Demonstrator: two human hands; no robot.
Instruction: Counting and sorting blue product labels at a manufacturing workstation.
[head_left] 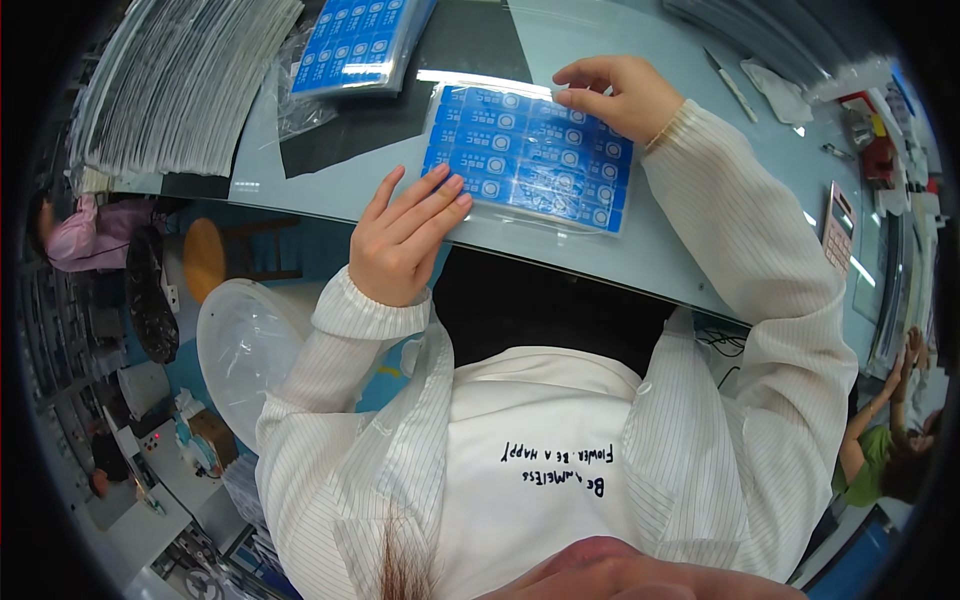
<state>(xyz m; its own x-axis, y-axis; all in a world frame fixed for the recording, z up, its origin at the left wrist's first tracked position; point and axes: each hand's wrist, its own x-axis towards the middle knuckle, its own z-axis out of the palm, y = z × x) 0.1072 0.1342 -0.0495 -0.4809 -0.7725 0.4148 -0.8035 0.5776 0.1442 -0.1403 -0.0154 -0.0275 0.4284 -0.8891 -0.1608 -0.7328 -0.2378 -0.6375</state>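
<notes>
A blue sheet of labels (540,165) in shiny clear plastic lies at the table's near edge, printed with rows of small round marks. My left hand (400,235) rests with fingers stretched out on its left near side. Over the far right edge of the sheet is my right hand (620,95), thumb and forefinger bent with a gap between them. Whether they touch the thin plastic there I cannot tell. A thicker stack of similar blue sheets (350,45), also in clear plastic, sits farther off to the left.
Tall piles of thin sheets (190,85) fill the far left of the table (330,195). A dark mat (460,45) lies under the blue stack. To the right are a pen-like knife (730,85), crumpled white plastic (778,92) and a pink calculator (838,228). A translucent bin (245,345) stands left.
</notes>
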